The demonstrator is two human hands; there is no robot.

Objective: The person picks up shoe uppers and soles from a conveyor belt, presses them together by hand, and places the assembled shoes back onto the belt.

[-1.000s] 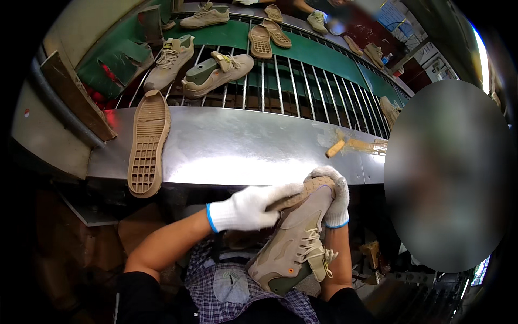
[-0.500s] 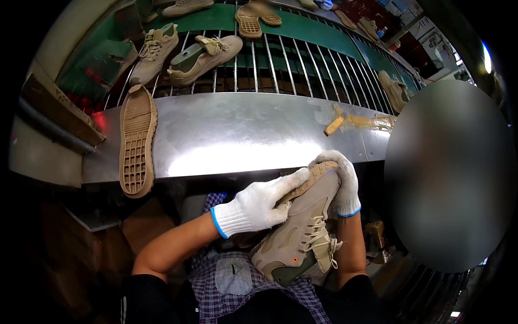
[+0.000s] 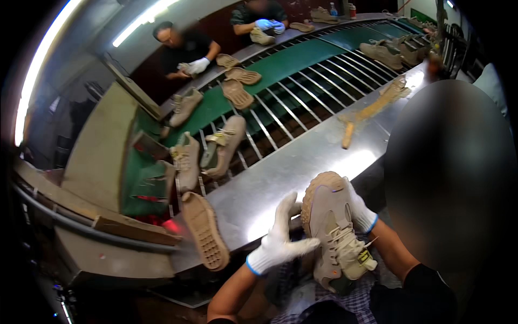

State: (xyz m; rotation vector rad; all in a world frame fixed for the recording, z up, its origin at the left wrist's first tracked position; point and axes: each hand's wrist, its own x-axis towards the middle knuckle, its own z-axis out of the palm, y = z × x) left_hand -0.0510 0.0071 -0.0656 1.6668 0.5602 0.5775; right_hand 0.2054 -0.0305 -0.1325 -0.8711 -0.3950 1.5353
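Head view: left hand [image 3: 279, 238] spread at left side of beige shoe [image 3: 327, 213], right hand [image 3: 360, 209] clasping its right side

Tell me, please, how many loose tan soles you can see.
5: one sole on the near metal ledge, two on the green belt, one just beyond, one near a blue-gloved co-worker. More may be hidden.

Yellowish tape [image 3: 377, 102] is stuck on my metal counter [image 3: 291, 175]. Beyond it I see metal bars [image 3: 265, 121], a green belt [image 3: 291, 60], and across from me two co-workers [image 3: 189, 47], one wearing blue gloves [image 3: 264, 24]. A bottle [image 3: 333, 9] stands farther right; a lit tube [image 3: 143, 21] glows overhead.
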